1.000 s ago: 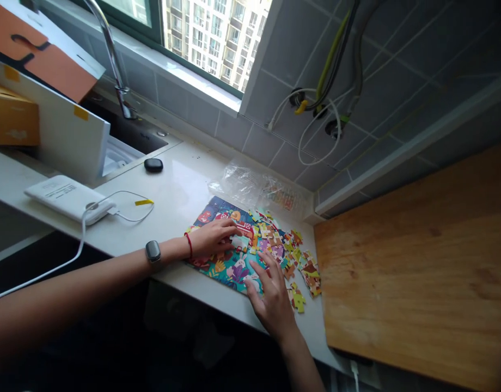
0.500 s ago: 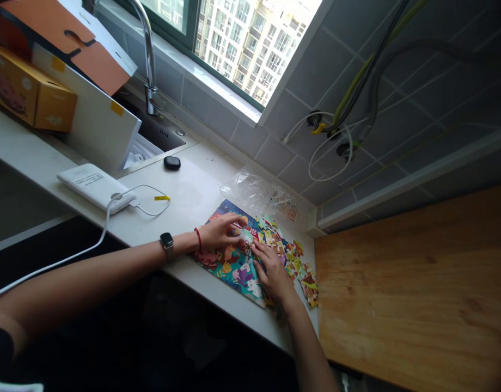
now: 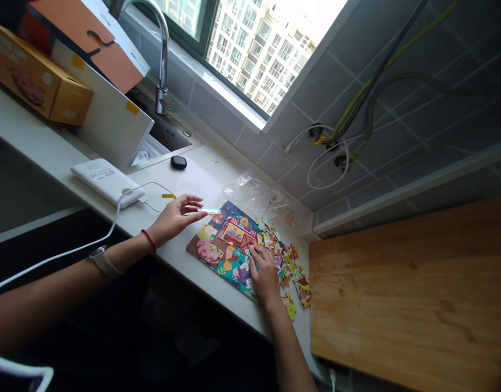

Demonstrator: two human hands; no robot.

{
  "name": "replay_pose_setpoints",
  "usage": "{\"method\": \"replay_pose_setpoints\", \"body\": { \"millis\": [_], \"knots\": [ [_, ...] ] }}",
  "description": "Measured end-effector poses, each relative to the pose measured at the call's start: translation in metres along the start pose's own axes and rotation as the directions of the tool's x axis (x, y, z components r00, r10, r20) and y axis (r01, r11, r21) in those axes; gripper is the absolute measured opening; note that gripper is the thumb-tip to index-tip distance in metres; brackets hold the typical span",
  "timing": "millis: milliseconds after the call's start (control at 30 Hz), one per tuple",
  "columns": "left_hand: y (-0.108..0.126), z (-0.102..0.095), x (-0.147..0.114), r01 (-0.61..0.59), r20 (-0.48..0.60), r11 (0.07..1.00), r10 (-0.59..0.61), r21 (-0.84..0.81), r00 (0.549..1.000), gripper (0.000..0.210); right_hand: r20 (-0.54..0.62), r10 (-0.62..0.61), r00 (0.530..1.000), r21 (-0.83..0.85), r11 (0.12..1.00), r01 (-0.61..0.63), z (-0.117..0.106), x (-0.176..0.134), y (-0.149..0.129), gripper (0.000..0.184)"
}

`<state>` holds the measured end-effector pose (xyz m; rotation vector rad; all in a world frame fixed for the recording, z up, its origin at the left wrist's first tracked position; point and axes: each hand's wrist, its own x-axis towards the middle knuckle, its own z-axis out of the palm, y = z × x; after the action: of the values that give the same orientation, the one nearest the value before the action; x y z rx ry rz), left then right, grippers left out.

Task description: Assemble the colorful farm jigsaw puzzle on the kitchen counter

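Observation:
My left hand (image 3: 172, 218) is off the left edge of the puzzle board, with thumb and fingers pinched on a pale blue and red puzzle piece (image 3: 212, 210). The colourful puzzle board (image 3: 230, 267) lies on the counter, showing a red barn, a pink pig and plants. My right hand (image 3: 266, 274) rests on the board's right part, fingertips touching the picture near the barn; the fingers look stretched out. Beyond that hand, several loose puzzle pieces (image 3: 290, 261) lie heaped, some hidden by the hand.
Crinkled clear plastic (image 3: 250, 188) lies behind the board. A wooden board (image 3: 409, 288) borders the right side. To the left are a white power bank (image 3: 107, 179) with a cable, a small black case (image 3: 178, 162), a sink (image 3: 169, 133) and an orange box (image 3: 50, 81).
My left hand has moved left off the puzzle board, carrying the pale puzzle piece and uncovering the barn picture. My right hand has stayed on the board, shifting slightly.

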<state>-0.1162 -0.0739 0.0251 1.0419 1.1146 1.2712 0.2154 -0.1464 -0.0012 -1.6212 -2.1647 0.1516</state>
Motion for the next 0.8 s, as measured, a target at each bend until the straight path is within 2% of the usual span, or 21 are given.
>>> {"method": "replay_pose_setpoints", "body": {
  "millis": [100,167,233,367,600,800],
  "knots": [
    [-0.003,-0.005,-0.012,0.148,-0.035,0.977,-0.155,-0.156,0.987,0.070,-0.011,0.025,1.000,-0.007,1.000,-0.025,0.001,0.001,-0.004,0.037],
    [-0.005,-0.002,-0.016,0.229,0.004,0.933,-0.237,-0.276,0.971,0.067,-0.002,0.032,0.999,-0.008,0.999,-0.032,-0.001,0.002,-0.006,0.036],
    [-0.007,0.004,-0.019,0.262,0.041,0.902,-0.264,-0.342,0.964,0.064,-0.005,0.036,0.999,-0.013,0.999,-0.036,-0.002,0.003,-0.007,0.036],
    [-0.012,0.013,-0.021,0.239,0.056,0.912,-0.234,-0.334,0.971,0.065,-0.048,0.044,0.998,-0.030,0.998,-0.046,0.001,0.000,-0.012,0.036],
    [-0.018,0.011,-0.019,0.148,0.065,0.969,-0.138,-0.197,0.988,0.069,-0.133,0.056,0.990,-0.058,0.996,-0.064,0.011,-0.005,-0.017,0.037],
    [-0.017,0.016,-0.009,0.084,0.055,0.985,-0.077,-0.150,0.996,0.069,-0.113,0.065,0.991,-0.061,0.995,-0.072,0.011,-0.007,-0.016,0.037]
  ]
}}
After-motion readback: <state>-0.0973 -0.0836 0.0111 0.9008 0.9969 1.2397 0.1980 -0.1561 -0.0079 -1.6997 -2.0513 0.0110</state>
